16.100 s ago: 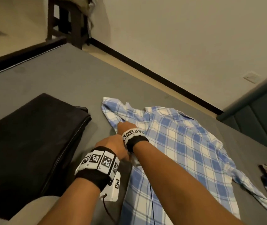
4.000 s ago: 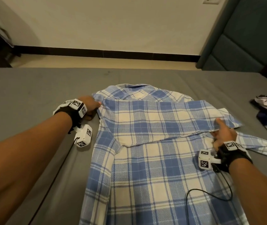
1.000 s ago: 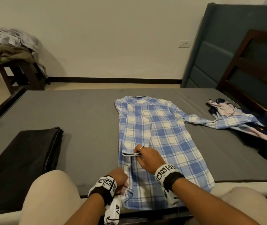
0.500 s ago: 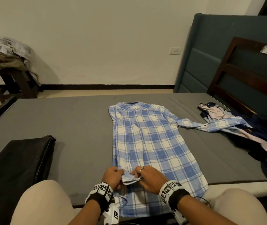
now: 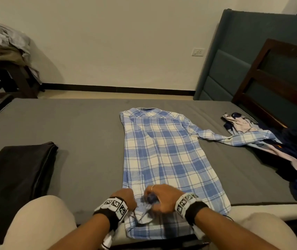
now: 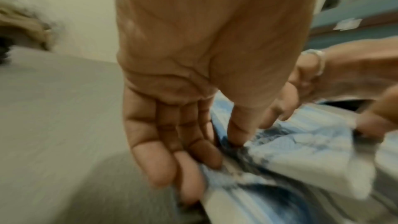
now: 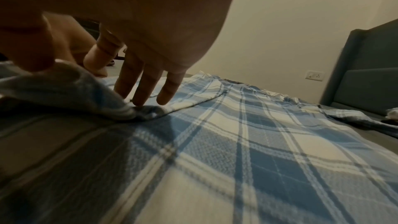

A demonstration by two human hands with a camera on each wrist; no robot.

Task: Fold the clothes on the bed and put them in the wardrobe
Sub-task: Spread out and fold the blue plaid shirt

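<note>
We have the shirt (image 5: 164,156) laid flat down the middle of the frame on the bed (image 5: 71,134), collar toward the far wall, one sleeve (image 5: 234,138) trailing off to the right onto a heap of clothes (image 5: 288,159) at the right edge. Our hands meet at the lower centre, at the near end of the shirt. The left hand (image 5: 124,197) pinches the cloth between thumb and fingers, as the left wrist view shows. The right hand (image 5: 162,198) pinches a bunched cuff (image 5: 150,200) between thumb and forefinger, its other fingers (image 7: 148,83) held straight with their tips on the plaid.

We judge that we are midway through folding this first garment: the left side seems turned in, and we are settling its cuff flat. The next move likely calls for letting go of the cuff, reaching to the right of the frame for the loose sleeve and bringing it across, keeping the fold smooth. At lower left lies a black pad (image 5: 15,174); the wardrobe is not in view
</note>
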